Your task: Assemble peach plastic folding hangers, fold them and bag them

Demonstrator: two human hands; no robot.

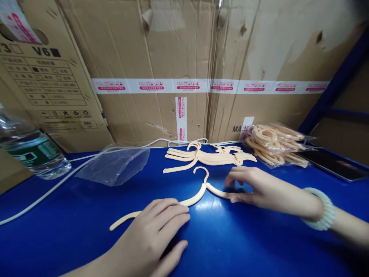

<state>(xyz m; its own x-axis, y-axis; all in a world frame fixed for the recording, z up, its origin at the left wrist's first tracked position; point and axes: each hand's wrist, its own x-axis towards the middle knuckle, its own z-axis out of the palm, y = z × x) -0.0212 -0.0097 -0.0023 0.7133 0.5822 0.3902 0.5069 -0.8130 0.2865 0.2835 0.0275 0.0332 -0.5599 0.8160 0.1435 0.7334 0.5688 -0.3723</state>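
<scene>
A cream plastic clothes hanger (196, 198) lies on the blue tabletop, its hook pointing away from me and its arms spread to both sides. My left hand (157, 227) rests over the hanger's left arm, fingers stretched out and thumb apart, hiding part of that arm. At the other side, my right hand (253, 186) has its thumb against the right arm, with the curled fingers raised off it and slightly blurred. The right arm's end is hidden by that hand. Just behind lies a row of similar hangers (213, 157), overlapping one another.
Bagged hangers (272, 144) are piled at the back right, beside a dark phone (337, 163). A clear plastic bag (115, 165) and a white cable (69, 175) lie left. A water bottle (34, 154) stands far left. Cardboard boxes (155, 119) wall off the back.
</scene>
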